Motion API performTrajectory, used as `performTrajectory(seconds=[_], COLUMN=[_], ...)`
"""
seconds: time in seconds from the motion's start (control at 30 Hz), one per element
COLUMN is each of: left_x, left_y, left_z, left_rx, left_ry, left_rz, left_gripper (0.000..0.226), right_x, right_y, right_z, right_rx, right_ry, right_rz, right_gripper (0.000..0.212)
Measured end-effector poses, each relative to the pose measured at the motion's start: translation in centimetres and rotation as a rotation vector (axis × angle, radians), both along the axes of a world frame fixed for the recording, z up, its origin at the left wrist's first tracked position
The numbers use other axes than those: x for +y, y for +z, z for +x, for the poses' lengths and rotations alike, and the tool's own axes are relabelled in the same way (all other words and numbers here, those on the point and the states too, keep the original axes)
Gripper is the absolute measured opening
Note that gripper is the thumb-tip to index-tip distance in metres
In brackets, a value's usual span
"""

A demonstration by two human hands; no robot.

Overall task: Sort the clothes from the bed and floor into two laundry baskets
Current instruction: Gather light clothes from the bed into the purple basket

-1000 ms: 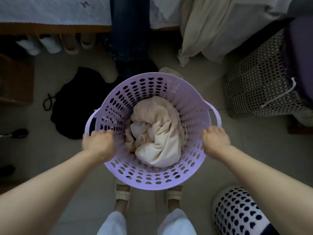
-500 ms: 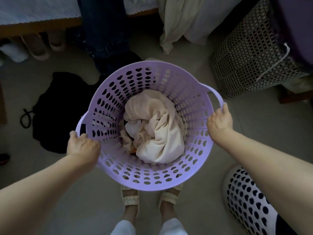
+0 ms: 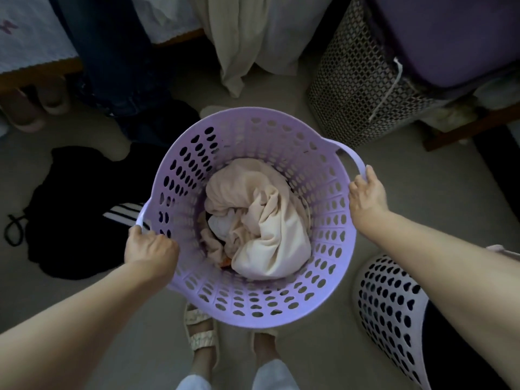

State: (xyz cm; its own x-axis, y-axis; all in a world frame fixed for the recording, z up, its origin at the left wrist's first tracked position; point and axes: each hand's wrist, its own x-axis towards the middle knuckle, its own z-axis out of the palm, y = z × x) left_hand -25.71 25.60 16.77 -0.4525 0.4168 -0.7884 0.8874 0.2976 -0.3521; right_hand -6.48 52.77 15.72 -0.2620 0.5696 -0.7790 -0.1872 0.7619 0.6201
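Note:
A round purple laundry basket point(image 3: 323, 153) fills the middle of the head view, tilted toward me. Pale cream clothes point(image 3: 270, 220) lie bunched in its bottom. My left hand point(image 3: 150, 244) grips the basket's left handle. My right hand point(image 3: 365, 192) grips the right handle. A white perforated basket point(image 3: 391, 305) with dark clothing inside stands at the lower right. A black garment with white stripes point(image 3: 70, 209) lies on the floor to the left. Dark blue jeans point(image 3: 112, 52) hang from the bed edge down to the floor.
The bed point(image 3: 31, 43) runs along the top left, with slippers point(image 3: 36, 108) under it. Cream bedding point(image 3: 242, 38) hangs down at top centre. A brown mesh hamper point(image 3: 357, 77) stands at top right. My sandalled feet point(image 3: 201, 333) are below the purple basket.
Both hands shifted from the basket's rim outward onto its two handles. The basket now looks larger and more tilted in view, and the camera has swung a little to the left.

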Motion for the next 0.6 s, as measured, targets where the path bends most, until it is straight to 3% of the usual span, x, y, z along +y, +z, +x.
performTrajectory(seconds=[0.6], left_x=[11.4], left_y=[-1.4], left_z=[12.0], left_rx=[-0.104], left_ry=[-0.195], left_rz=[0.073], left_gripper=[0.028], right_x=[8.7], right_y=[1.5], right_z=[14.7], right_rx=[-0.069], right_ry=[-0.2], right_rz=[0.067], right_gripper=[0.064])
